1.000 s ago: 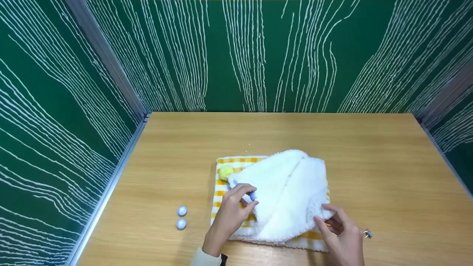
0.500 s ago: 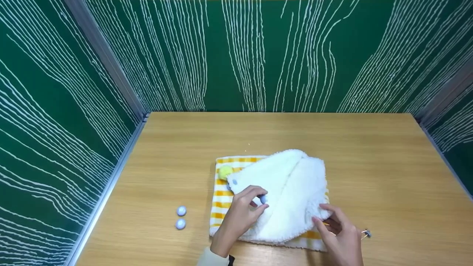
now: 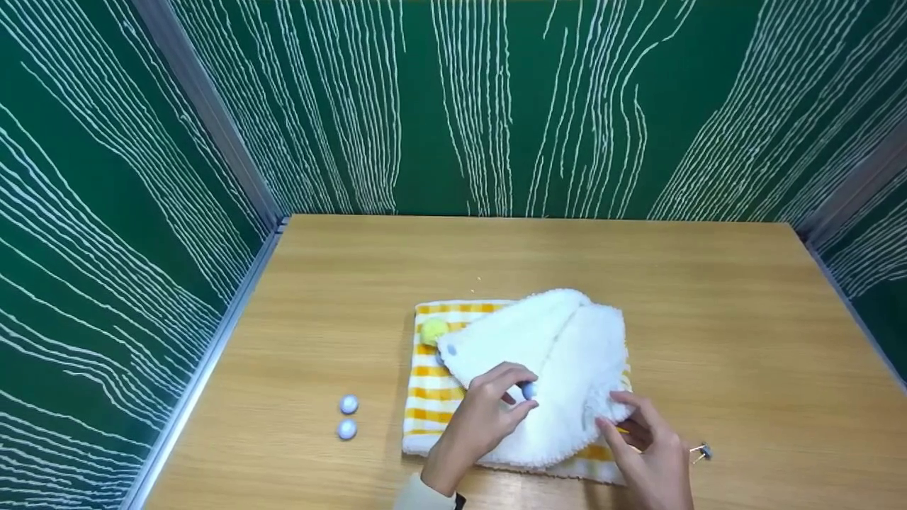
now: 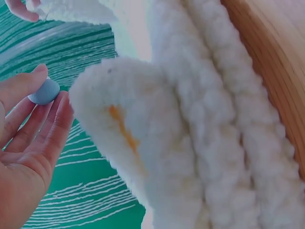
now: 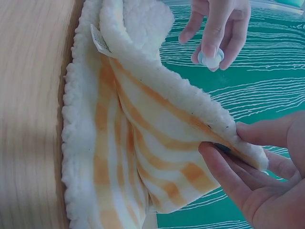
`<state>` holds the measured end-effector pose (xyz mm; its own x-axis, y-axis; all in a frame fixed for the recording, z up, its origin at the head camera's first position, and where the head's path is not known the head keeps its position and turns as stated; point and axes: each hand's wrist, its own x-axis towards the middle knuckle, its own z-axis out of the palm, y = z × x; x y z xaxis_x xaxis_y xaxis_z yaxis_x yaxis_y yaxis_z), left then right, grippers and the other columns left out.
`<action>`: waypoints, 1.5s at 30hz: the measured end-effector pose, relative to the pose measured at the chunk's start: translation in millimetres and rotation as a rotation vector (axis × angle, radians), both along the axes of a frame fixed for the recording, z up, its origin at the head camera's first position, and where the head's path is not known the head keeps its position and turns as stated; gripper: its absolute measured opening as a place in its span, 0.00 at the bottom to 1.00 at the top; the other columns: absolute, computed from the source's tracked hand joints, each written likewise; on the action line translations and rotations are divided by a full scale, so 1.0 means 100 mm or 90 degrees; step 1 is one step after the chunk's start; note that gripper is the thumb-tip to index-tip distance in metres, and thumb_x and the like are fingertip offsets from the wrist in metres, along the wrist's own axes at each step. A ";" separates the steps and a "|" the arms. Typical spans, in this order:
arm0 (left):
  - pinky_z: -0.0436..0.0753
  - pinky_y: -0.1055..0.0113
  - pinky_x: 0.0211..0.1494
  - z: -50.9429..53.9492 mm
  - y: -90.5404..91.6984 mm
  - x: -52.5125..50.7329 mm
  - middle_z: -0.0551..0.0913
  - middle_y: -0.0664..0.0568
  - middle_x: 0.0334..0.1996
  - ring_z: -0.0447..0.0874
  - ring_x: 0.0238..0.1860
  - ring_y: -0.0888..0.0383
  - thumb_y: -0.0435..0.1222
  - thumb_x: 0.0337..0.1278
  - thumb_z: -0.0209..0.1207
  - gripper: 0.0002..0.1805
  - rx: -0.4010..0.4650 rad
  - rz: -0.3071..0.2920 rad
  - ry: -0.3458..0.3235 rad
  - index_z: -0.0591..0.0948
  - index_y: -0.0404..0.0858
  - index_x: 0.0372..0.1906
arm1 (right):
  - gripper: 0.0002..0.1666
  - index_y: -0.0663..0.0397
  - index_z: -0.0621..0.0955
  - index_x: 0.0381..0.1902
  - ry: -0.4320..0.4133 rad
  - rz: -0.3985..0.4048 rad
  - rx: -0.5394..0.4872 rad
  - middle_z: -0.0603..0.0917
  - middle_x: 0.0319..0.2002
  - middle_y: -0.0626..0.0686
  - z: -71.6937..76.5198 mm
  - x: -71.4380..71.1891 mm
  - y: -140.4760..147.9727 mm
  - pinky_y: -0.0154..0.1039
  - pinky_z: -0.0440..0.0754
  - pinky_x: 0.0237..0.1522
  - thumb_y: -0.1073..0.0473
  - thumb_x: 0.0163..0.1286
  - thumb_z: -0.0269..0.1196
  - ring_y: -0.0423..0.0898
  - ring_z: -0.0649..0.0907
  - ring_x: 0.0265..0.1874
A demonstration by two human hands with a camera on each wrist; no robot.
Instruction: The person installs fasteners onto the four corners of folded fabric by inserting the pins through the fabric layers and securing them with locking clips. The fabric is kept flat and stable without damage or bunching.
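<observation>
A fleecy white cloth (image 3: 567, 368) with a yellow-and-white checked underside is folded over on the table. My right hand (image 3: 653, 446) pinches its near right corner between thumb and fingers, lifted so that the checks (image 5: 157, 143) show in the right wrist view. A small dark thing (image 5: 223, 148) shows at the underside between those fingers. Above the fleece, my left hand (image 3: 489, 414) holds a light-blue domed button (image 4: 45, 91) between thumb and fingertips, apart from the cloth. In the right wrist view the button (image 5: 211, 59) shows a paler side.
Two similar light-blue buttons (image 3: 348, 416) lie on the table left of the cloth. A yellow pompom (image 3: 433, 331) sits at the cloth's far left, near a grey-blue dot (image 3: 452, 350) on the fleece. Right of my right hand lies a small metallic piece (image 3: 701, 452). Green walls (image 3: 425, 106) enclose the table.
My left hand has moved to the right across the fleece with the button, coming closer to the corner that my right hand pinches. The right hand has hardly moved.
</observation>
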<state>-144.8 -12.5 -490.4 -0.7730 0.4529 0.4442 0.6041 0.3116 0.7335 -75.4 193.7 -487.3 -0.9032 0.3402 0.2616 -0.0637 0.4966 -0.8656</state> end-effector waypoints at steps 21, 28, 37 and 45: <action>0.76 0.85 0.35 -0.06 0.26 0.05 0.81 0.52 0.43 0.78 0.40 0.69 0.30 0.54 0.64 0.12 -0.024 -0.053 0.018 0.80 0.37 0.45 | 0.21 0.59 0.82 0.43 0.018 0.030 0.020 0.86 0.34 0.54 -0.04 -0.03 -0.03 0.25 0.80 0.30 0.72 0.49 0.71 0.35 0.83 0.31; 0.76 0.84 0.35 -0.05 0.31 0.05 0.81 0.52 0.43 0.77 0.40 0.68 0.30 0.53 0.64 0.13 -0.033 -0.058 0.011 0.81 0.36 0.45 | 0.21 0.60 0.81 0.44 0.019 0.038 0.022 0.85 0.36 0.55 -0.04 -0.03 -0.04 0.25 0.80 0.30 0.73 0.50 0.71 0.36 0.83 0.32; 0.75 0.85 0.35 -0.06 0.36 0.04 0.81 0.54 0.44 0.77 0.42 0.69 0.31 0.54 0.64 0.12 -0.042 -0.075 0.024 0.81 0.35 0.44 | 0.21 0.62 0.81 0.45 0.034 0.060 0.023 0.86 0.36 0.56 -0.05 -0.03 -0.06 0.26 0.80 0.30 0.73 0.51 0.70 0.37 0.83 0.32; 0.74 0.87 0.34 -0.08 0.41 0.05 0.81 0.53 0.42 0.77 0.40 0.70 0.32 0.55 0.63 0.09 -0.041 -0.080 0.045 0.82 0.35 0.42 | 0.21 0.60 0.81 0.44 0.048 0.052 0.032 0.86 0.35 0.55 -0.05 -0.03 -0.06 0.25 0.80 0.29 0.73 0.50 0.71 0.37 0.84 0.32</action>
<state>-140.3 28.8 -498.1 -0.6757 0.5740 0.4626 0.6912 0.2751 0.6682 -78.0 187.8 -492.6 -0.9046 0.2504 0.3449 -0.1703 0.5295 -0.8310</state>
